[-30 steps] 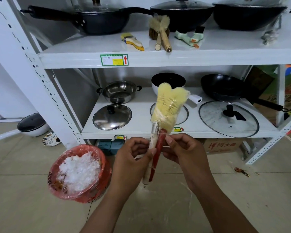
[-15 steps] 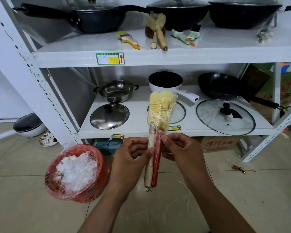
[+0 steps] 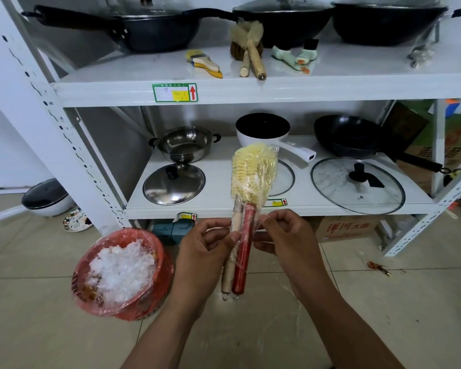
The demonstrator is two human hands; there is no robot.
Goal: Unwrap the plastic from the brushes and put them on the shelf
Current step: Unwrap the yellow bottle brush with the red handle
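Two brushes (image 3: 253,177) with pale yellow bristles, one with a red handle and one with a light wooden handle, are bound together in clear plastic wrap and stand upright in front of the lower shelf. My left hand (image 3: 205,251) grips the handles from the left. My right hand (image 3: 285,238) pinches the plastic wrap at the red handle's upper part. On the upper shelf (image 3: 277,89) lie unwrapped brushes: a yellow one (image 3: 204,62), two wooden-handled ones (image 3: 250,51) and pale green ones (image 3: 294,55).
A red basket (image 3: 123,272) lined with a bag and filled with crumpled clear plastic stands on the floor at the left. Black woks line the upper shelf's back. The lower shelf (image 3: 224,206) holds a steel pot, a white pan, a black pan and lids. Cardboard boxes sit underneath.
The wrapped brushes have tilted a little and turned in my hands. My right hand's fingers have shifted on the plastic near the red handle.
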